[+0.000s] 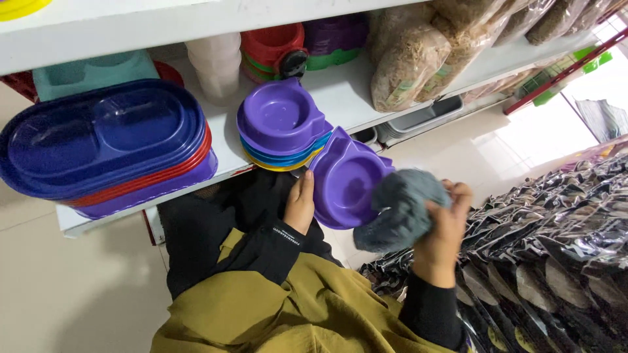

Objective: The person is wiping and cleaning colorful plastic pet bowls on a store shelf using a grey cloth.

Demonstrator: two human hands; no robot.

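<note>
One purple bowl [345, 180], one grey cloth [398, 209], two hands.

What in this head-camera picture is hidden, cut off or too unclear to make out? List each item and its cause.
- Purple bowl: its right rim, hidden by the grey cloth.
- Right hand: fingertips buried in the cloth.
- Left hand: fingers behind the bowl.
- Stacked bowls: lower ones show edges only.
- Yellow item: cut by the top edge.

Grey cloth [398, 209] covers the right edge of the tilted purple bowl [345, 180], and the right hand [445, 229] is half buried behind it. Yellow dish [19, 6] clipped by the top edge. Dark shiny packets [556, 248] run off the right side.
</note>
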